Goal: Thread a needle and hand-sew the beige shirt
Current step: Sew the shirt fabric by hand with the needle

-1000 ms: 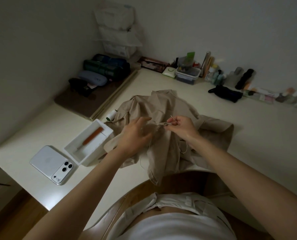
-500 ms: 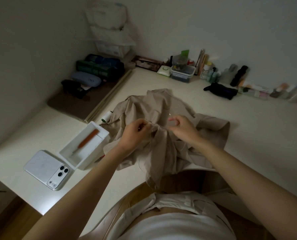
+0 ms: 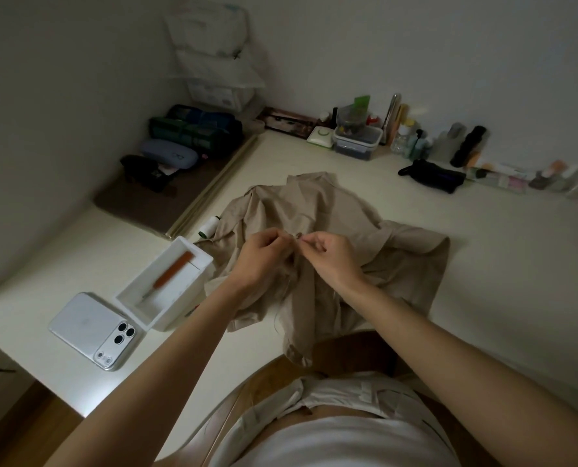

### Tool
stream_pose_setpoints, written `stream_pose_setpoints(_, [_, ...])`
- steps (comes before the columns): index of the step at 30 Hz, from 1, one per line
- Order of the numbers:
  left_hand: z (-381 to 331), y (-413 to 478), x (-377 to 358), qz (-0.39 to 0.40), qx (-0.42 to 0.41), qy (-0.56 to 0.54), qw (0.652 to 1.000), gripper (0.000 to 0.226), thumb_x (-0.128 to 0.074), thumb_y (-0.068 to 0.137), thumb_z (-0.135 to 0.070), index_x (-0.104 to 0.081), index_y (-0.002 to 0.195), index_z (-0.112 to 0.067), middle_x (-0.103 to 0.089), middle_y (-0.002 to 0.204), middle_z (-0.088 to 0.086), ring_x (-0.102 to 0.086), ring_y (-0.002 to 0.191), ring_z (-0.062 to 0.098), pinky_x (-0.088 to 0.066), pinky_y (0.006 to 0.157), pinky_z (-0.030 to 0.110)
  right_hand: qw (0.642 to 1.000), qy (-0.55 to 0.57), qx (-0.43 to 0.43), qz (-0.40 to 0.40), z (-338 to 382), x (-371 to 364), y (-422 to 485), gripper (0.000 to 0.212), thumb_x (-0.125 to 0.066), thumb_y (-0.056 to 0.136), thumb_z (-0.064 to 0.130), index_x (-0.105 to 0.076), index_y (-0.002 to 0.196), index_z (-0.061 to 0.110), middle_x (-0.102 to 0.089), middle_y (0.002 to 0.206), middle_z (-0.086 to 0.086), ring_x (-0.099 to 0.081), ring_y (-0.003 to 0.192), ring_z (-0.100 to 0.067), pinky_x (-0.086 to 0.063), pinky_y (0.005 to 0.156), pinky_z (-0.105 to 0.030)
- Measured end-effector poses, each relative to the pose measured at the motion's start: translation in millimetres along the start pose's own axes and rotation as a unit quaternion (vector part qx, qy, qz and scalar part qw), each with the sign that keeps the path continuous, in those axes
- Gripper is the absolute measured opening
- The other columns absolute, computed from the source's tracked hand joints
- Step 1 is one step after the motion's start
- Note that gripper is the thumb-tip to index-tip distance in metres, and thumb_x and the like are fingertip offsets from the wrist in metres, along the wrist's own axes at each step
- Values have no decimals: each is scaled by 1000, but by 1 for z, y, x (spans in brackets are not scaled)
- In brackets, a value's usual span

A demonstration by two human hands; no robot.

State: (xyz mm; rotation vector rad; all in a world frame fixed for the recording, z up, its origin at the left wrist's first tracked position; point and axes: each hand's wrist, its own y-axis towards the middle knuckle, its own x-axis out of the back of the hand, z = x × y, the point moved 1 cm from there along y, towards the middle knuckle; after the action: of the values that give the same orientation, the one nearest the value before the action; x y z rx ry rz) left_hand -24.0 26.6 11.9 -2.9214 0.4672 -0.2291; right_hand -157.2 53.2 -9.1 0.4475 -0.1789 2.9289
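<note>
A second ago the left hand (image 3: 260,261) lay loosely spread on the beige shirt (image 3: 318,210); now its fingers (image 3: 275,234) are curled and pinch a fold of the cloth. The right hand (image 3: 331,257) has drawn in, so both hands' fingertips almost meet. The needle (image 3: 299,234), which stood up bright above the right fingers, now shows only as a speck at their pinched tips (too small to be sure).

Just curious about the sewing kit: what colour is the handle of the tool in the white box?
Orange-brown handle, in the white box; head view shows it.
</note>
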Motion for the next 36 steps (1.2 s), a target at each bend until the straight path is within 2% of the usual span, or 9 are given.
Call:
stream_pose_setpoints(3, [0,0,4,-8,-11,18,1000,21,-48,97,-8,-60,83,-1,-61,70,2,-58,57,-2,-44,53,10,1000,6,10,-3,0,4,-1,18,-64,89,22,-71,94,7,-64,71,4,-60,71,-6,-49,74,-20])
stream_pose_setpoints(7, [7,4,8,-25,-14,61,998,20,-49,98,-12,-61,84,-4,-60,72,-1,-55,58,-5,-44,58,12,999,12,40,31,-1,11,-11,17,-63,90,20,-68,86,4,-53,62,-4,-49,60,-11,-42,61,-18])
stream_pose_setpoints(11, [9,7,8,-48,-7,86,995,21,-47,99,-18,-61,84,-10,-61,75,-2,-56,65,1,-45,62,16,996,-8,46,82,-7,14,-22,16,-62,90,21,-65,80,10,-43,49,12,-39,49,-3,-32,52,-18])
stream_pose_setpoints(17, [0,8,11,-91,-13,56,994,22,-44,99,-15,-57,84,-7,-59,76,-1,-58,62,-4,-44,56,7,977,-135,35,159,-28,17,-34,15,-62,89,30,-65,79,20,-51,55,5,-48,54,-12,-46,63,-35])
stream_pose_setpoints(20, [-3,7,14,-99,-14,53,994,22,-44,99,-17,-58,90,-3,-59,79,3,-58,70,8,-45,56,9,956,-188,-6,223,-35,23,-33,13,-62,90,28,-66,81,20,-58,63,2,-52,57,-5,-42,63,-25])
stream_pose_setpoints(23, [-5,4,14,-100,-16,40,994,21,-44,99,-15,-56,85,-4,-58,75,2,-58,60,-1,-44,52,9,941,-224,-36,252,-33,33,-30,13,-63,89,27,-65,81,17,-45,52,8,-39,41,0,-32,52,-18])
stream_pose_setpoints(26, [-6,2,16,-104,-21,52,993,22,-44,99,-16,-56,84,-6,-58,74,1,-57,59,-1,-44,52,8,948,-238,-31,210,-26,40,-26,9,-66,88,25,-62,91,17,-41,55,11,-34,42,-1,-28,46,-14])
stream_pose_setpoints(30, [-7,2,15,-102,-14,52,993,22,-44,99,-18,-58,89,-3,-59,76,4,-56,66,8,-46,56,12,989,-133,12,59,-9,38,-16,8,-66,87,17,-59,86,16,-36,54,8,-30,42,-3,-28,42,-12])
stream_pose_setpoints(36, [-11,-2,9,-77,-1,28,997,23,-46,99,-18,-58,94,2,-61,76,6,-60,64,6,-49,58,18,994,-67,48,71,12,9,-11,14,-70,84,20,-65,95,14,-41,40,13,-36,36,-2,-27,42,-10])
